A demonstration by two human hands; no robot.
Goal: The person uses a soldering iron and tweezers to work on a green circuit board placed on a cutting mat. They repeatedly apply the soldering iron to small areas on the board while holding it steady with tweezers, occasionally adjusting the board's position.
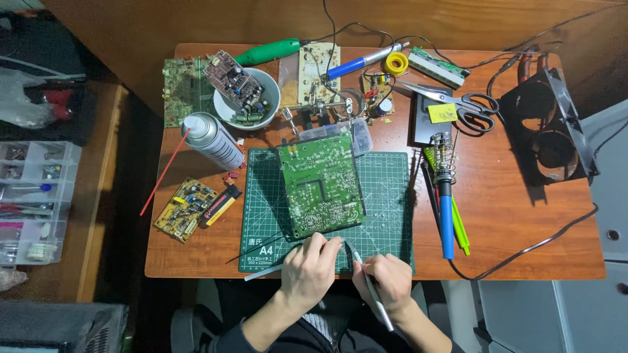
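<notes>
A green circuit board (322, 184) lies solder side up on a dark green cutting mat (386, 196). My left hand (307, 268) rests at the mat's near edge, fingertips touching the board's near edge. My right hand (386, 281) is shut on a slim silver tool like tweezers (367, 281), its tip pointing toward the board's near right corner. The two hands almost touch.
A blue-handled soldering iron (445, 209) rests in a coil stand right of the mat. Scissors (468, 104), a black double fan (553, 127), a spray can (210, 138), a white bowl with a board (243, 91), a small yellow board (186, 208) and a helping-hands clamp (327, 104) surround the mat. Cables trail right.
</notes>
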